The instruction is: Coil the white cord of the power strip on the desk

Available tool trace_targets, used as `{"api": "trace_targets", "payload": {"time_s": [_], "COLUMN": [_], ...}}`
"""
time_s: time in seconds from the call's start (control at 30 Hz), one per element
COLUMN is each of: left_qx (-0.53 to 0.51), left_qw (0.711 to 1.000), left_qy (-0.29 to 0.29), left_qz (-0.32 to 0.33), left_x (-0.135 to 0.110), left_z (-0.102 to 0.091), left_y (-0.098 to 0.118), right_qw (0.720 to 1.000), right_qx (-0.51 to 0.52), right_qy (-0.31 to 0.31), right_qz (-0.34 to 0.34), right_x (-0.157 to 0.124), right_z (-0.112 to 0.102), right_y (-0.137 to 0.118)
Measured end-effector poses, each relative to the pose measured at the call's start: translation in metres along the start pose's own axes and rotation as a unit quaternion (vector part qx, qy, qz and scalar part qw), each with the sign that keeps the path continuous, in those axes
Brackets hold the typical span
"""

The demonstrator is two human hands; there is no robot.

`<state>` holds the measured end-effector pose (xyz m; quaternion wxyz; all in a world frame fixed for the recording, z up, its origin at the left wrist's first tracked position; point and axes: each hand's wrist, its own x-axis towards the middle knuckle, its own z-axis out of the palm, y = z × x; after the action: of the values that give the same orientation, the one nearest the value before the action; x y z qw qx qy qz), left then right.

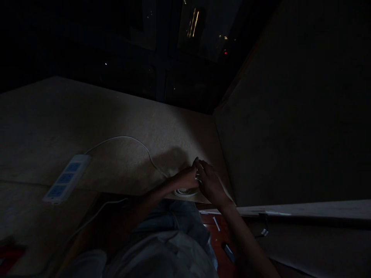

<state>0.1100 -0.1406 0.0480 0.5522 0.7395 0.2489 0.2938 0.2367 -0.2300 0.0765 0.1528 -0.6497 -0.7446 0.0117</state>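
Meeting by coiled cable point(184, 195), the hands point(188, 178) point(211, 187) are curled around something indistinct point(198, 175), a power strip point(67, 178) seen at their nine o'clock

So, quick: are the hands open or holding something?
Left hand: too dark to tell open from closed.
Right hand: looks curled, but what it holds cannot be told.

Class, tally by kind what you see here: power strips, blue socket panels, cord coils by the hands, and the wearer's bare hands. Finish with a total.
Power strip: 1
Blue socket panels: 3
Pale cord coil: 1
Bare hands (left hand, right hand): 2
Total: 7
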Motion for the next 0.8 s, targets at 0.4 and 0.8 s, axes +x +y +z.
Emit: {"api": "trace_targets", "payload": {"time_s": [0.4, 0.8], "left_qx": [0.176, 0.122], "left_qw": [0.968, 0.988], "left_qy": [-0.147, -0.081], "left_qz": [-0.107, -0.042], "left_x": [0.004, -0.004], "left_z": [-0.004, -0.018], "left_y": [0.026, -0.004], "right_qw": [0.964, 0.954], "right_qx": [-0.086, -0.117], "right_qy": [-0.237, -0.233], "right_qz": [0.087, 0.145], "right_x": [0.015, 0.012], "right_z": [-0.029, -0.002], "right_y": [-0.009, 0.002]}}
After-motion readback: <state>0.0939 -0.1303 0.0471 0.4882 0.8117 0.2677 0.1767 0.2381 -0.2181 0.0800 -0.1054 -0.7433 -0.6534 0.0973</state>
